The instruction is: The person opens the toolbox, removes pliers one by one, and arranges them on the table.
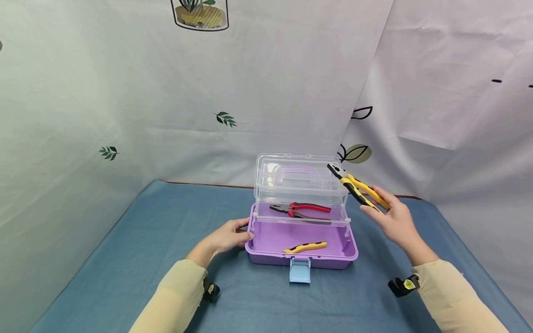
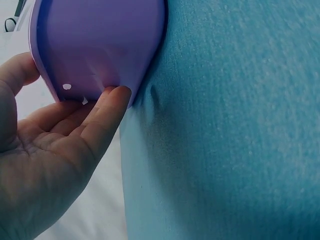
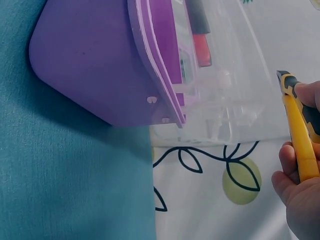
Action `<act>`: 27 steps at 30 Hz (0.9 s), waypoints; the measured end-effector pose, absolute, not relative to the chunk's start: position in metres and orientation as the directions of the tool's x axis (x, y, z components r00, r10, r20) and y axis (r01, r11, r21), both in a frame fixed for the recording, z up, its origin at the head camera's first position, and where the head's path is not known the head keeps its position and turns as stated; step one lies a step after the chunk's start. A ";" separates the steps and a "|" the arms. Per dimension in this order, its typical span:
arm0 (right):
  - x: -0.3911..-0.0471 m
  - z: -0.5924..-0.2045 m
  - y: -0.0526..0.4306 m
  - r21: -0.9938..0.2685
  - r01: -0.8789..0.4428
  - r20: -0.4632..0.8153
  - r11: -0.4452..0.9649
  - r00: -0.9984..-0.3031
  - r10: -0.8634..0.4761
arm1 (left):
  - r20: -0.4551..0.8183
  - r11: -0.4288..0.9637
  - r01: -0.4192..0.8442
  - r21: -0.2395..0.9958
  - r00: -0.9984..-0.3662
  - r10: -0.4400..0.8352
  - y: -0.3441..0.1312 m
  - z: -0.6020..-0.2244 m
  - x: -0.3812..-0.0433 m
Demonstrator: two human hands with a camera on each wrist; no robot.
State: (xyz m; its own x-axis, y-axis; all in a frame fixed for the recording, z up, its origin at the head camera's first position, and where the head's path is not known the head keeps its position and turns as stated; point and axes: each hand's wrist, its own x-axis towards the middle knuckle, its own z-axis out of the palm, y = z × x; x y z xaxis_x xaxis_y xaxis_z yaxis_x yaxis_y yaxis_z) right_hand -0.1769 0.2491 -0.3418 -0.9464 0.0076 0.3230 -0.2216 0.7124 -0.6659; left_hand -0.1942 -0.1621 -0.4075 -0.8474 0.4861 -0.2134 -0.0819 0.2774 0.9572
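Note:
A purple toolbox (image 1: 270, 240) stands with its clear lid (image 1: 300, 178) raised. At its left end is my left hand (image 1: 226, 237), thumb over the rim and fingers against the outer wall (image 2: 100, 40). My right hand (image 1: 395, 219) grips yellow-and-black-handled pliers (image 1: 358, 187) by the handles, above the box's right side, jaws pointing up and left. Red-and-black-handled pliers (image 1: 310, 206) lie in the clear tray (image 1: 275, 218) at the back of the box. Down in the front of the box is a slim yellow-and-black tool (image 1: 306, 247).
The light blue latch (image 1: 300, 270) hangs down at the box's front. Blue cloth (image 1: 125, 259) covers the table, and a pale printed curtain (image 1: 270, 92) stands close behind the lid. Each wrist wears a small black camera.

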 end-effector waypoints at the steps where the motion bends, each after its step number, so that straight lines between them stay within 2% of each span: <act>1: -0.176 -0.342 0.250 -0.663 -0.220 0.325 0.715 -0.946 0.010 | -0.214 0.279 -0.082 0.957 -0.847 0.486 -0.162 -0.408 -0.194; 27: -0.159 -0.355 0.269 -0.677 -0.129 0.287 0.725 -0.953 0.098 | -0.220 0.290 -0.086 0.953 -0.855 0.469 -0.161 -0.409 -0.195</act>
State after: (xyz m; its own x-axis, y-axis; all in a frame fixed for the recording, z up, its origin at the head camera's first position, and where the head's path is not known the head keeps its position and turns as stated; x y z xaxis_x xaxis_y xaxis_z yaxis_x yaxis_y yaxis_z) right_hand -0.1593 0.2692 -0.3553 -0.9529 0.0979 0.2871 -0.1295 0.7247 -0.6768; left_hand -0.1946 -0.1615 -0.4088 -0.8552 0.4692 -0.2201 -0.0859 0.2904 0.9530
